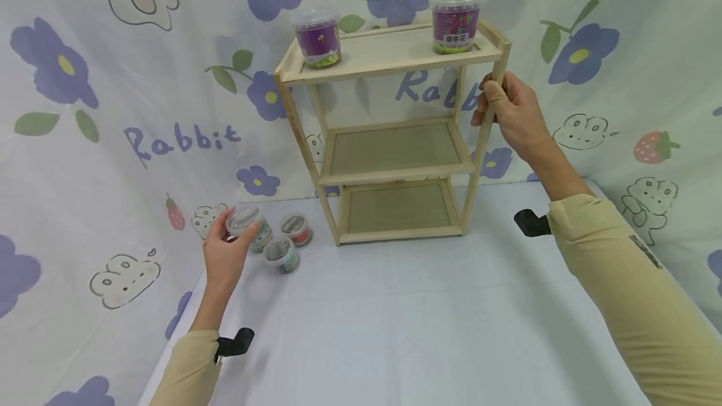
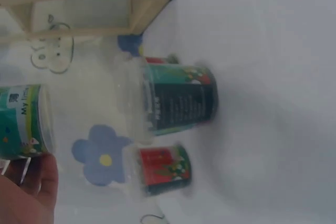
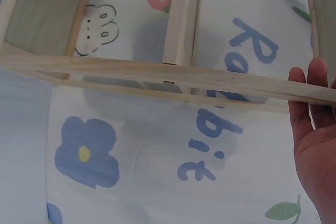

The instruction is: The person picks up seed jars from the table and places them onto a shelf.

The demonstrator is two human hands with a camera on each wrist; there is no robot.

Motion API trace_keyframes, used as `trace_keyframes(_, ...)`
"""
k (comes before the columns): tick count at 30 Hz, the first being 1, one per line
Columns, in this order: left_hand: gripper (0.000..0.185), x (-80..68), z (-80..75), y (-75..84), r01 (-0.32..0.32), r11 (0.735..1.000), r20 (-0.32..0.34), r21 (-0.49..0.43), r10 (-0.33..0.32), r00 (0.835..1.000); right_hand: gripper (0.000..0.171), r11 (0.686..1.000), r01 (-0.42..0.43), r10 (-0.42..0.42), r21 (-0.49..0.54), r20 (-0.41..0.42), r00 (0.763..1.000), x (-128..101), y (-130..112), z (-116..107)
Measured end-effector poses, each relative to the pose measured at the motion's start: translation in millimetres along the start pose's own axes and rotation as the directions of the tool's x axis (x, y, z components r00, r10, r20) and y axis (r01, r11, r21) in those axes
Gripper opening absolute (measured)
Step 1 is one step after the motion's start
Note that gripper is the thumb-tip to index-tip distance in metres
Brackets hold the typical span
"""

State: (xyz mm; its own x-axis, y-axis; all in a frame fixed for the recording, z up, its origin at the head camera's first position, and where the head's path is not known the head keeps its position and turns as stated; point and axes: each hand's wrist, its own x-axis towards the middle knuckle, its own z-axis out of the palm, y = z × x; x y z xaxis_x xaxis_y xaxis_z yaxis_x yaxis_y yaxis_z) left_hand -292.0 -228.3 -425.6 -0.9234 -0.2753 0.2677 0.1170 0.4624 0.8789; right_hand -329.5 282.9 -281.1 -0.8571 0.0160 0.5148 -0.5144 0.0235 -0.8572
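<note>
- Clear plastic, with a teal and green label, makes up the small lidded cup that the left hand grasps from the side, raised a little at the far left of the worktop.
- Right hand is clenched round the front right post of the wooden shelf rack, just under its top shelf.
- Two more small cups stand just beside the held one, near the rack's left foot.
- Two purple-labelled tubs sit at either end of the top shelf; the lower shelves and the near worktop lie open.
</note>
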Motion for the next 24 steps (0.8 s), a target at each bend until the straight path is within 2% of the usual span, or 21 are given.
trace_keyframes(7,0.061,-0.6,4.1,17.9,-0.061,0.996,0.024,-0.058,0.063,0.998,0.024,0.999,-0.006,0.006,-0.044,-0.002,1.000,1,-1,0)
trace_keyframes(16,0.058,-1.4,12.4,37.0,-0.096,0.989,0.047,-0.117,0.102,0.994,0.019,1.000,0.012,-0.012,-0.014,0.003,1.000,0,0,0)
trace_keyframes(24,0.056,-5.4,20.3,56.1,-0.111,0.985,0.065,-0.135,0.121,0.991,0.020,0.999,0.006,-0.006,-0.034,-0.001,1.000,-1,-1,1)
